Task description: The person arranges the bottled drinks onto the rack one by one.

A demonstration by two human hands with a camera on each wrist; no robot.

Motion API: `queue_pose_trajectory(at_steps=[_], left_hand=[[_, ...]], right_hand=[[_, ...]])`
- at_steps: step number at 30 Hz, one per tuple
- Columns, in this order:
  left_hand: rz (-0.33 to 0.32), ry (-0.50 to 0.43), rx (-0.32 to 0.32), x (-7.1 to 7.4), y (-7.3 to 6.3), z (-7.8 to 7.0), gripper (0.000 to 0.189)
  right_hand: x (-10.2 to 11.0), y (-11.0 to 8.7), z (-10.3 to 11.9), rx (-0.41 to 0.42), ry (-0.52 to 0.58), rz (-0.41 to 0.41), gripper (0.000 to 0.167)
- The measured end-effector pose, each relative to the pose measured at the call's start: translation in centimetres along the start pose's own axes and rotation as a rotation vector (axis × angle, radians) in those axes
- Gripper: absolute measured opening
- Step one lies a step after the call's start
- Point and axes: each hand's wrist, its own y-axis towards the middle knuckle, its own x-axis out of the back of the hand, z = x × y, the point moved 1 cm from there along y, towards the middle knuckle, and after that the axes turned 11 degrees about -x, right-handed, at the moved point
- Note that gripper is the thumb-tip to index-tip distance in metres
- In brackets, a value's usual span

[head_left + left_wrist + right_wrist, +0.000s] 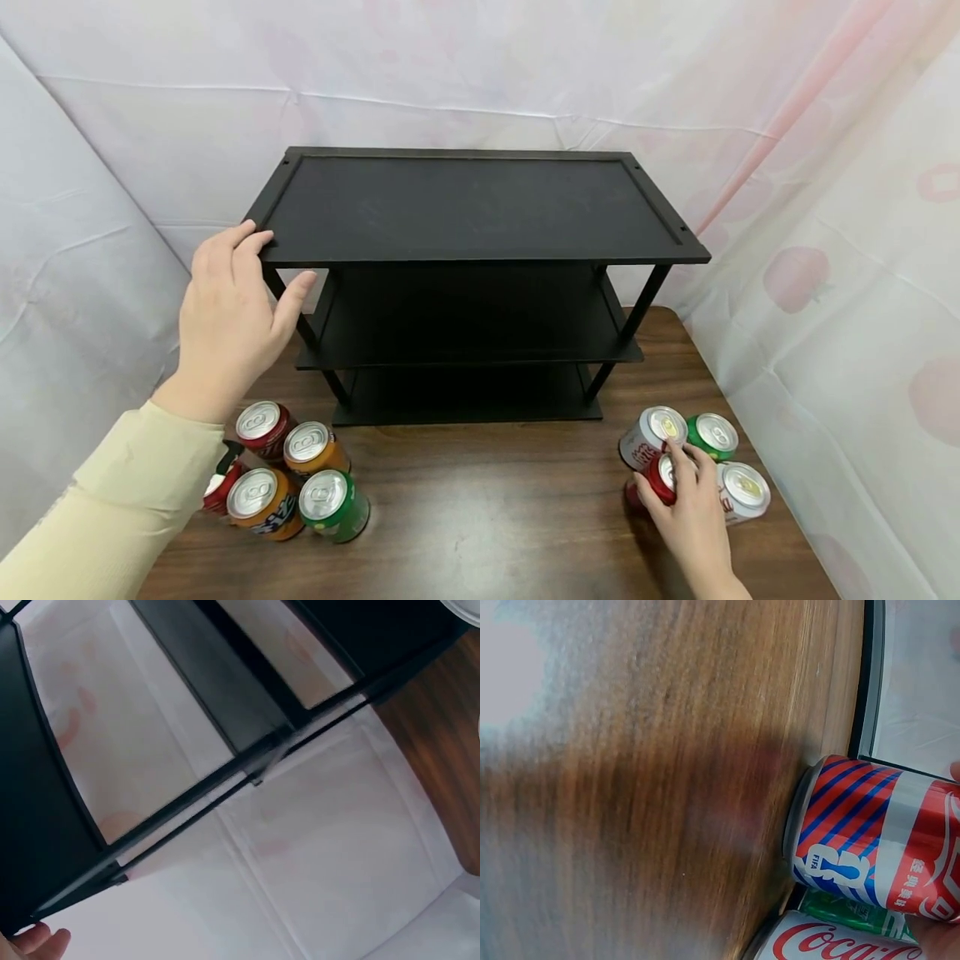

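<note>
A black three-tier shelf rack stands on the wooden table. My left hand rests its fingertips at the top tier's front left corner, with the thumb apart in front of the post. In the left wrist view those fingers show at the rack's corner. At the right of the table, my right hand holds a red Coca-Cola can with blue stripes and a FIFA mark. Around it stand a white-and-red can, a green can and a white Coca-Cola can.
On the left stand several cans: a dark red can, orange cans, a green can and a red can partly behind the left sleeve. Pale patterned curtains enclose the wooden table at the back and sides.
</note>
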Motion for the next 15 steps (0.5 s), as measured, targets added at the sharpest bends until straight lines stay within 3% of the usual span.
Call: queue_pose_trajectory(at_steps=[5,11,15], left_hand=[[-0.014,-0.049,0.011,-0.39,-0.28,0.39,0.077],[-0.045,-0.135,0.111,-0.67,0.04,0.50,0.069],[-0.061,-0.139,0.132,-0.58,0.26,0.56,0.065]], right_hand=[[0.02,0.03,0.14,-0.054,-0.015,0.021,0.074],[0.04,-0.26,-0.01,-0.084,-0.007,0.015,0.074],[0.12,-0.50,-0.18,-0.089,0.010,0.005,0.076]])
